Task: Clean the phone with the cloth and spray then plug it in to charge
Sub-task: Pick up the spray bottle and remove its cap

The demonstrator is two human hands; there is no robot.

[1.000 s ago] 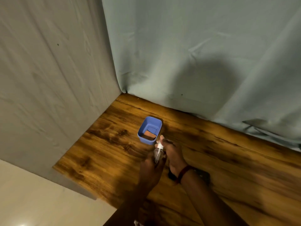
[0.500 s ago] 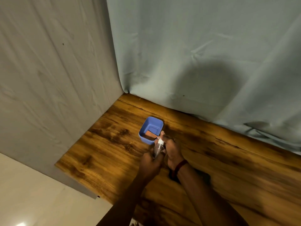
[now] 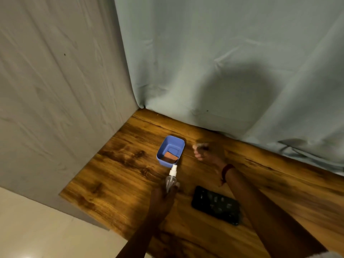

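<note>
My left hand [image 3: 163, 192] grips a small clear spray bottle [image 3: 170, 178] with a white nozzle that points toward the blue tub. My right hand [image 3: 206, 151] is off to the right of the tub, blurred, its fingers closed around something small and pale that looks like the bottle's clear cap. The black phone [image 3: 216, 204] lies flat on the wooden table [image 3: 115, 174], between my two forearms, touched by neither hand. A folded orange-brown cloth [image 3: 170, 157] rests inside the blue tub [image 3: 167, 144].
Grey-blue fabric [image 3: 223, 62] hangs along the table's back edge, and a grey draped panel [image 3: 55, 90] closes the left side. The table's left front corner [image 3: 61, 193] drops off to a pale floor. A red band circles my right wrist.
My right hand has left the top of the bottle and swung right and away. This uncovered the phone. My left hand still holds the bottle, now a little nearer to me.
</note>
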